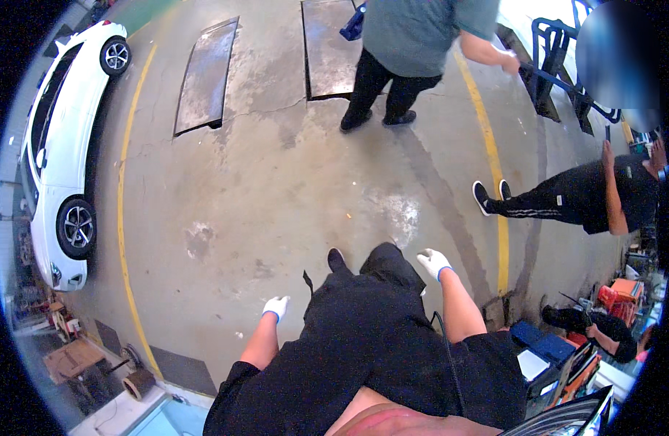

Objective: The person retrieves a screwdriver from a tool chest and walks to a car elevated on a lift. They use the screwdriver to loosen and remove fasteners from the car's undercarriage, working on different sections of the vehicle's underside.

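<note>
My left hand, in a white work glove with a blue cuff, hangs beside my body above the concrete floor. It holds nothing, and its fingers are loosely apart. Close to it, a short black strap end sticks out from my dark clothing. On the other side my right hand, gloved the same way, is held out past my thigh. Nothing shows in it; the fingers are slightly bent and apart. One of my dark shoes shows on the floor between the hands.
Ahead, a person in a grey shirt touches a dark metal frame. Another person in black stands at right; a third is lower right. A white car is parked left. Metal floor plates and yellow lines mark the floor.
</note>
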`<state>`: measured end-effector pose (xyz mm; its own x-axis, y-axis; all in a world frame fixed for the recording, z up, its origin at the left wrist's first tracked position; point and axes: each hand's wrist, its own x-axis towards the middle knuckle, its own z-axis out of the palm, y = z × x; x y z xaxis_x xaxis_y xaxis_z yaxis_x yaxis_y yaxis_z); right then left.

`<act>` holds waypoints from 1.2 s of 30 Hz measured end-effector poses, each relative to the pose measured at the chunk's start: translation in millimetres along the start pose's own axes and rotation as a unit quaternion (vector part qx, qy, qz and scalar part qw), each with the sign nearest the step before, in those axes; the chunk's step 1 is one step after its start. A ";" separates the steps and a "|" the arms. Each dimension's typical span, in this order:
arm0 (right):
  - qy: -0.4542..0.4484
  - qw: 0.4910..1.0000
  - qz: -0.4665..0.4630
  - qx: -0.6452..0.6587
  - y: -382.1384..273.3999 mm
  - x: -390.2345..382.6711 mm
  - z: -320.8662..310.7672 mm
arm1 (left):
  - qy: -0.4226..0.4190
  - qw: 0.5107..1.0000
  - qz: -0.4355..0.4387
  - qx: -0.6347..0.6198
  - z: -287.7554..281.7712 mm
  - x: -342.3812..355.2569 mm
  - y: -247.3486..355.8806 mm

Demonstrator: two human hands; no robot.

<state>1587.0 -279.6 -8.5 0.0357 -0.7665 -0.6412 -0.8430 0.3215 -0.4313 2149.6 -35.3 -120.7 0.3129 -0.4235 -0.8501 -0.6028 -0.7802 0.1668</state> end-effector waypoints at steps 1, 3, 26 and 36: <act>-0.035 0.999 0.004 0.038 -27.1 22.6 -6.3 | 0.020 1.000 0.012 -0.010 -26.2 16.6 15.1; -0.069 0.994 0.022 0.085 -54.2 68.7 -9.1 | 0.041 0.998 0.023 -0.041 -74.5 49.1 46.6; -0.108 0.983 -0.128 0.079 -596.1 815.9 -330.6 | -0.015 0.985 -0.042 -0.165 -557.3 402.1 551.5; -0.030 0.992 0.075 0.102 -650.5 1066.9 -498.1 | -0.128 0.940 0.080 0.306 -886.2 762.4 859.3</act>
<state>1906.0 -1583.5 -95.9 -0.0451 -0.6687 -0.7421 -0.7158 0.5398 -0.4429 2520.5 -1436.5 -182.9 0.0420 -0.3269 -0.9441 -0.9610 -0.2717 0.0513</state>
